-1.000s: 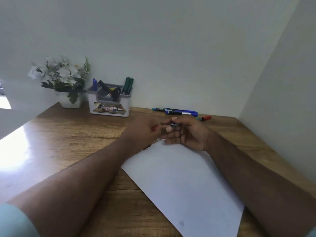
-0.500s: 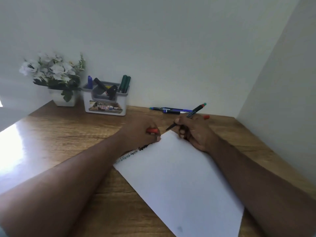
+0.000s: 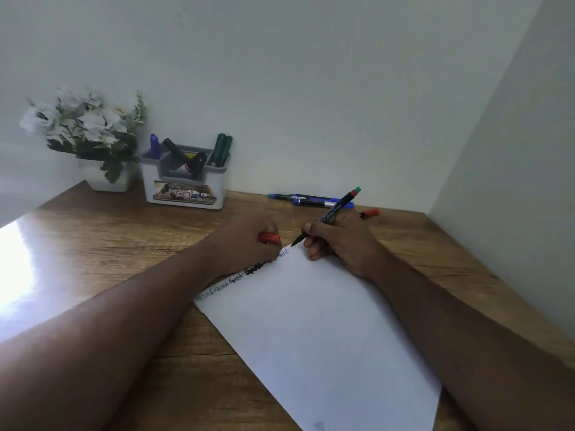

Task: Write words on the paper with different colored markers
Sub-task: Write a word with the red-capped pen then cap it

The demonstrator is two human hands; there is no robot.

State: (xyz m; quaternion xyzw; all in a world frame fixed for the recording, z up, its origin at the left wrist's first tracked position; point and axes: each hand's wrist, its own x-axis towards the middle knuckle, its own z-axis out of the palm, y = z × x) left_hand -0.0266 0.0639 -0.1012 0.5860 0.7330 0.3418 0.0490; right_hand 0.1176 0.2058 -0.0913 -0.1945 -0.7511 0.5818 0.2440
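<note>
A white sheet of paper (image 3: 323,331) lies slanted on the wooden desk (image 3: 102,244), with several handwritten words along its far edge. My right hand (image 3: 339,241) grips a black marker (image 3: 329,213) with a red-and-green end, its tip touching the paper's far corner. My left hand (image 3: 249,241) rests on the paper's top edge, closed around a red cap (image 3: 270,237). Part of the writing is hidden under my left hand.
A grey-white holder (image 3: 183,181) with several markers stands at the back left beside a white flower pot (image 3: 105,178). Blue and black markers (image 3: 308,200) and a red marker (image 3: 370,212) lie by the back wall. A side wall closes the right.
My hands pulled apart, the cap staying in the left. The right hand turned the marker into a writing grip and brought its tip down to the paper's corner.
</note>
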